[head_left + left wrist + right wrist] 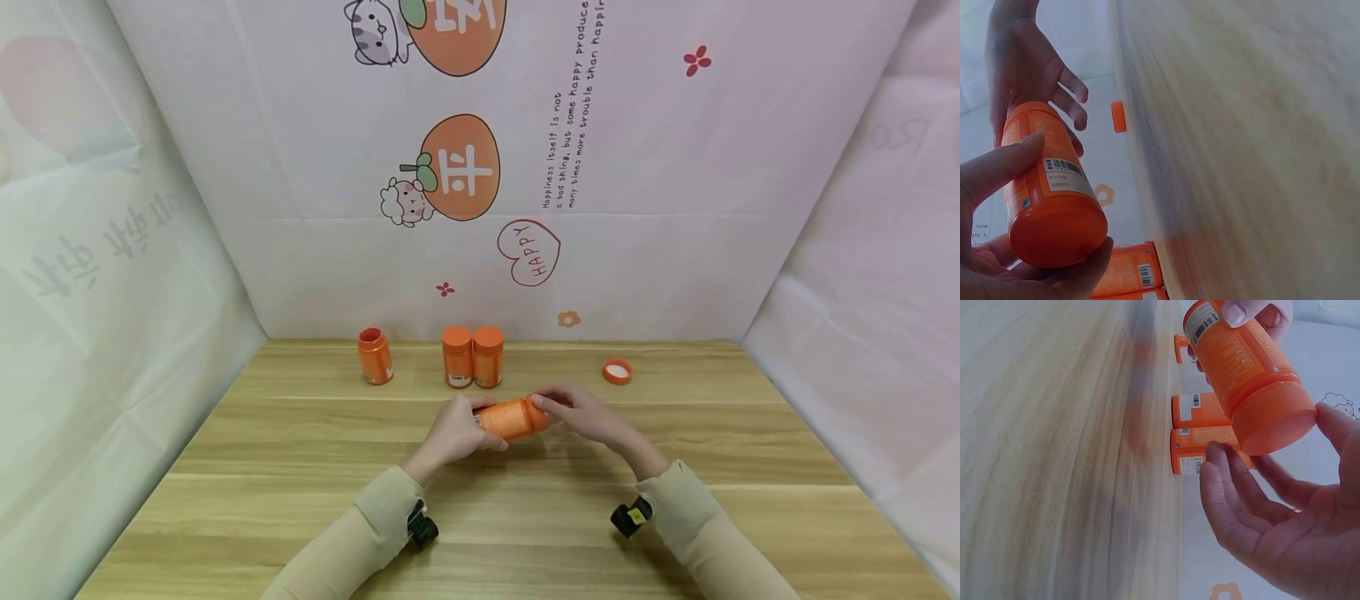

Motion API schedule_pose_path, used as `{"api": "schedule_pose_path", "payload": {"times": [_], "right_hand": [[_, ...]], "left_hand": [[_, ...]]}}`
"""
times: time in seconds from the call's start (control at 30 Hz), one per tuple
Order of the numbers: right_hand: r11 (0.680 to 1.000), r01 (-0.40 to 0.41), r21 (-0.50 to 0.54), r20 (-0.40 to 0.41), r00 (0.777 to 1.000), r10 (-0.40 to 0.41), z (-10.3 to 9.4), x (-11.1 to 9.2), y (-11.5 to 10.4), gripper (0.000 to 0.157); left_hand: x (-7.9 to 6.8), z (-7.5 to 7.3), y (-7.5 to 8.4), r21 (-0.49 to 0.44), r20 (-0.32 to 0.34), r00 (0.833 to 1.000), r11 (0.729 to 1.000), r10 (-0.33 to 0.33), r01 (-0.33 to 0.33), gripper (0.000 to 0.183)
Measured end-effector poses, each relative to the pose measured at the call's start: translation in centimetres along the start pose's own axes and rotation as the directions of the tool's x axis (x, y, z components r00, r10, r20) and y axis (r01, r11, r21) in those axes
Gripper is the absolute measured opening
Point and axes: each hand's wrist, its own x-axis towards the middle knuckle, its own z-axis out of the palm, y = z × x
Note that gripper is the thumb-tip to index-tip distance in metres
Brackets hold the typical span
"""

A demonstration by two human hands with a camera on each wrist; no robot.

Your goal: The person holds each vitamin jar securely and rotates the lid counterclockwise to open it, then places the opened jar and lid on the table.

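Tilted above the wooden table, an orange bottle point(506, 419) with its cap point(1275, 419) on is gripped by my left hand point(459, 427). In the left wrist view, that thumb lies along the label and fingers support the bottle's base. My right hand point(581, 412) is at the capped end. Its thumb tip touches the cap's edge in the right wrist view, while the other fingers point(1235, 487) are spread and loosely bent beside it. Whether a fingertip also touches the cap's underside, I cannot tell.
Two capped orange bottles point(457, 358) stand side by side near the back wall. Left of them is an uncapped orange bottle point(375, 358). A loose orange cap point(617, 372) lies at the back right, its white inside showing. Printed white cloth point(637, 250) encloses the table point(300, 467).
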Motion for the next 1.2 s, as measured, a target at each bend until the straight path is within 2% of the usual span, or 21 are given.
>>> {"api": "schedule_pose_path", "payload": {"times": [0.43, 0.67, 0.97, 1.2], "right_hand": [[0.997, -0.075, 0.018, 0.028, 0.997, 0.074, -0.01, 0.09, 0.25, 0.06], [0.993, -0.091, 0.076, 0.029, 0.996, 0.089, 0.09, 0.04, 0.25, 0.063], [0.996, -0.034, 0.088, 0.038, 0.999, 0.031, -0.12, -0.32, 0.3, 0.062], [0.994, 0.037, 0.1, 0.073, 0.996, -0.044, -0.4, -0.46, 0.43, 0.057]], "left_hand": [[-0.05, -0.01, 0.11, 0.005, -0.006, 1.0, 1.0, 0.012, -0.012, 0.061], [-0.05, 0.05, 0.05, 0.008, -0.004, 1.0, 1.0, 0.004, -0.004, 0.06], [-0.02, 0.1, -0.08, 0.0, 0.001, 1.0, 1.0, 0.004, -0.004, 0.059], [0.0, 0.09, -0.09, -0.001, -0.004, 1.0, 1.0, 0.007, -0.007, 0.06]]}}
